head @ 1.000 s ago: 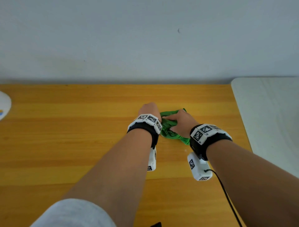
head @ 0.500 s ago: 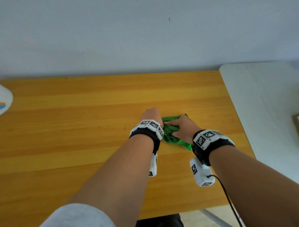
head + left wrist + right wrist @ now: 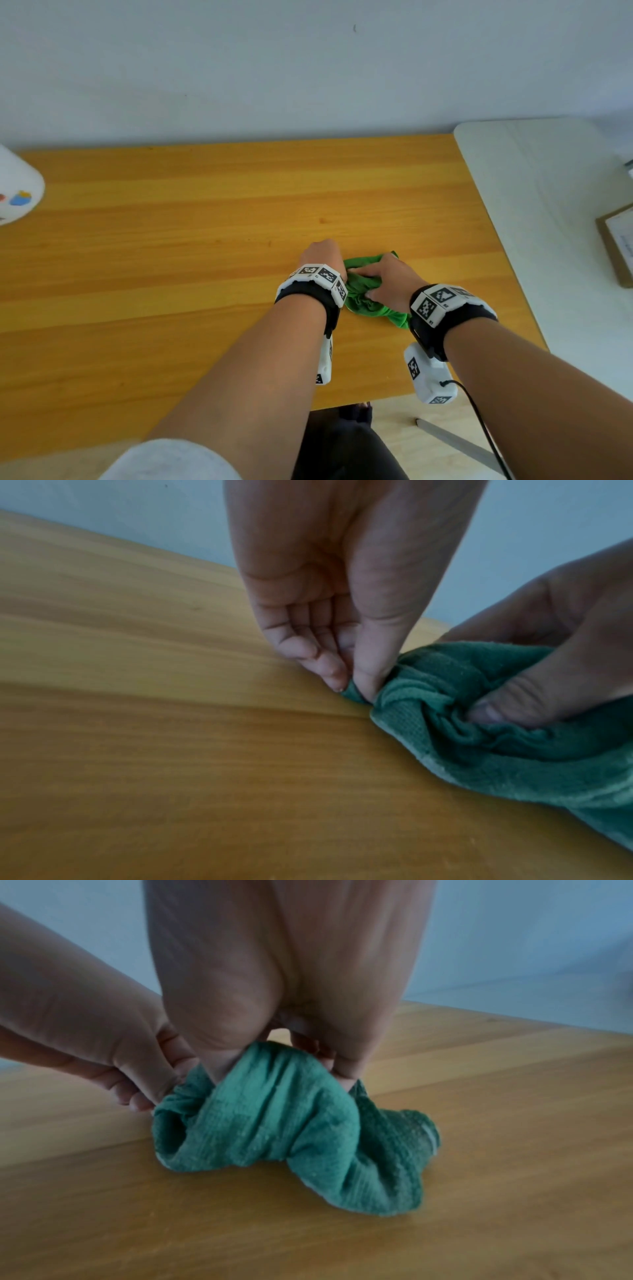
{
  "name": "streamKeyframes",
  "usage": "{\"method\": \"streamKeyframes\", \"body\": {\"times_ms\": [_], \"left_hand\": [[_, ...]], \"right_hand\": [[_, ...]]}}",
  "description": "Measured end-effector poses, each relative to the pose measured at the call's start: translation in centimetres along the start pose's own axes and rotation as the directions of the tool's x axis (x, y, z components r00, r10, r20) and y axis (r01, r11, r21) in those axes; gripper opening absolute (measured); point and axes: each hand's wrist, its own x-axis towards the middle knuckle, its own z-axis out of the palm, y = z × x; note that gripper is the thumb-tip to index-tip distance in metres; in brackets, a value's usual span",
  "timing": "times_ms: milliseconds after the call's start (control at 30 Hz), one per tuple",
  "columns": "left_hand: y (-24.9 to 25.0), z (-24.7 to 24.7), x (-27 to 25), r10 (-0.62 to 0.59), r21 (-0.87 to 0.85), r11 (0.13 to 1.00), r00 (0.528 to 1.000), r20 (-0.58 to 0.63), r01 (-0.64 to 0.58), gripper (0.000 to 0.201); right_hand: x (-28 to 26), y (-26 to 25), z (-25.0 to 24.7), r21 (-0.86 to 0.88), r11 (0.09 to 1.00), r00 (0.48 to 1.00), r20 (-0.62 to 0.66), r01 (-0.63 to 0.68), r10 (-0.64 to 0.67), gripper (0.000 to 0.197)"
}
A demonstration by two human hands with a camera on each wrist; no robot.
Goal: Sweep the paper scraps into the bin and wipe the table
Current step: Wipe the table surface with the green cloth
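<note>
Gripping: both hands hold a bunched green cloth (image 3: 368, 298) on the table (image 3: 171, 274).
Left hand (image 3: 322, 253): thumb and fingertips pinch one corner.
Right hand (image 3: 387, 282): fingers curled round the bunch.

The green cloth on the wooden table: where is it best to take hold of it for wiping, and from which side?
Grip the green cloth on its raised, bunched middle fold, coming from above; it lies crumpled on the wooden table, so its edges are low and loose.
</note>
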Motion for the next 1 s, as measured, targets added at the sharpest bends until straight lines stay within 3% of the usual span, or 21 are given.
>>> {"method": "streamKeyframes", "body": {"times_ms": [333,1000], "left_hand": [[-0.1,1.4,-2.6,-0.035,0.01,0.999,0.999,-0.035,0.035,0.037],[0.4,7.7,-10.3,-0.234,-0.016,0.972,0.972,-0.003,0.234,0.035]], "right_hand": [[-2.1,0.0,1.0,-0.026,0.997,0.997,0.021,0.07,-0.069,0.052],[-7.8,2.9,5.4,-0.141,0.958,0.962,0.148,0.25,-0.229,0.052]]}}
